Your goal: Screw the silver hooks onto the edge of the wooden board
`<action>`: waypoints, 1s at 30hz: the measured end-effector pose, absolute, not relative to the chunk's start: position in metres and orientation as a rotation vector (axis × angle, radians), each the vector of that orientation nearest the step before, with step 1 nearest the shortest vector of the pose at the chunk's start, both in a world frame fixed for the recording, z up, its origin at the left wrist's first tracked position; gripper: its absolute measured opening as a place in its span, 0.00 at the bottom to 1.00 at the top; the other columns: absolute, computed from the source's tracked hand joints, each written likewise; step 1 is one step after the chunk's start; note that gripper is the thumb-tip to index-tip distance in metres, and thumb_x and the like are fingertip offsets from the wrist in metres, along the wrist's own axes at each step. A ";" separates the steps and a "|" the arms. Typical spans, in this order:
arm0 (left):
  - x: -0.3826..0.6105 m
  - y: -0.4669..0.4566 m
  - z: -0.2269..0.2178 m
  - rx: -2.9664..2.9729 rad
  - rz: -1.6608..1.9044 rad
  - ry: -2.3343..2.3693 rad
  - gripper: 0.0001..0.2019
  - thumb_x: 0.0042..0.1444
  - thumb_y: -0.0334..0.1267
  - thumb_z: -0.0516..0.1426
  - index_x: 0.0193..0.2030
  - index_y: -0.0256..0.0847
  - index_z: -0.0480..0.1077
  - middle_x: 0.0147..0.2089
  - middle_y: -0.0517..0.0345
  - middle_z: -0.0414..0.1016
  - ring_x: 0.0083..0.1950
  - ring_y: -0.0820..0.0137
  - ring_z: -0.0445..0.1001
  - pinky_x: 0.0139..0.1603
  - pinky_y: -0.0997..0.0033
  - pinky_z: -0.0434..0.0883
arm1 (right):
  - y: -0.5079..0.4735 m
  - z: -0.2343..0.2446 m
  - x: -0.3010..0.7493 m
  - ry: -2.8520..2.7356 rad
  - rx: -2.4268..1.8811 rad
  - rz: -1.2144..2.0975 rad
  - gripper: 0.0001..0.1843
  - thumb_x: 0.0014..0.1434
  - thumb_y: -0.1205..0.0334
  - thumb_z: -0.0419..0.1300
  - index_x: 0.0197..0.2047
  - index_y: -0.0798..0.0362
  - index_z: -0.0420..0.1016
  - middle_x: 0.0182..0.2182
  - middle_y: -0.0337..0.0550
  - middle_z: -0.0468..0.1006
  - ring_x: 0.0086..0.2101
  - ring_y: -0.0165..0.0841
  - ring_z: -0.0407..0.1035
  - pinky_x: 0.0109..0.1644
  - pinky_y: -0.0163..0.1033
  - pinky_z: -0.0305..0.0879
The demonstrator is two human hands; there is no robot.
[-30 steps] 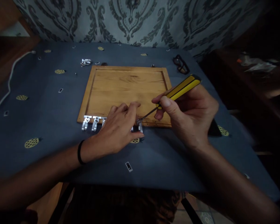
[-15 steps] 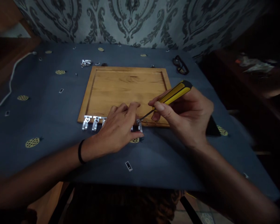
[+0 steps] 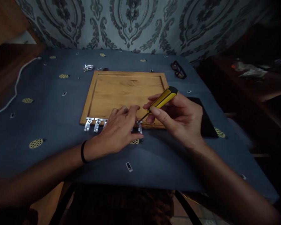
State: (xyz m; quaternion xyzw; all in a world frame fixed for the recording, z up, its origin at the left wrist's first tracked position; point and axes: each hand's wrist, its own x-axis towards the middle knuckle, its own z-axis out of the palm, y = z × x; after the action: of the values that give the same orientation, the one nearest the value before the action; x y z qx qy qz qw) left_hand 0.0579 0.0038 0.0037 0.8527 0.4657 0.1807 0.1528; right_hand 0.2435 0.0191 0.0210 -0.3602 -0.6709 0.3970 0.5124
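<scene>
A wooden board (image 3: 121, 90) lies on a table under a dark blue cloth (image 3: 49, 125). Silver metal hooks (image 3: 91, 123) line its near edge. My left hand (image 3: 118, 129) lies over that edge, fingers pressed down on a metal hook (image 3: 140, 127) near the middle. My right hand (image 3: 178, 118) grips a yellow-and-black screwdriver (image 3: 162, 98). The screwdriver's tip rests at the hook beside my left fingertips.
Black glasses (image 3: 178, 69) lie at the far right of the cloth, a dark phone (image 3: 204, 120) under my right hand's far side. A loose metal part (image 3: 88, 67) sits behind the board. A white cable (image 3: 11, 90) runs off left. Patterned wall behind.
The screwdriver handle has swung lower and to the left as my right hand drew nearer the board. My left hand has stayed on the hook.
</scene>
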 end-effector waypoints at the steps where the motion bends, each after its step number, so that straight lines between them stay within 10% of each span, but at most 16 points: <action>1: 0.058 0.004 0.003 2.449 0.526 1.332 0.35 0.55 0.42 0.71 0.62 0.38 0.57 0.51 0.50 0.77 0.56 0.55 0.72 0.53 0.57 0.66 | 0.019 0.021 0.244 -1.617 -0.862 0.968 0.14 0.57 0.52 0.73 0.43 0.48 0.80 0.33 0.36 0.81 0.24 0.29 0.76 0.29 0.37 0.75; 30: 0.057 0.005 0.002 2.386 0.578 1.323 0.34 0.52 0.41 0.73 0.58 0.41 0.59 0.50 0.53 0.79 0.55 0.54 0.75 0.53 0.56 0.66 | 0.027 0.020 0.249 -1.610 -0.866 1.043 0.18 0.50 0.50 0.77 0.37 0.52 0.78 0.27 0.34 0.80 0.24 0.27 0.76 0.28 0.32 0.75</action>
State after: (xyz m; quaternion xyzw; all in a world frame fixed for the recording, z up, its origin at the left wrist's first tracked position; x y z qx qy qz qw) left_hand 0.0573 0.0052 0.0024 0.8422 0.4669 0.2042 0.1757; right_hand 0.2488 0.0271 0.0204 -0.3572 -0.6646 0.4304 0.4955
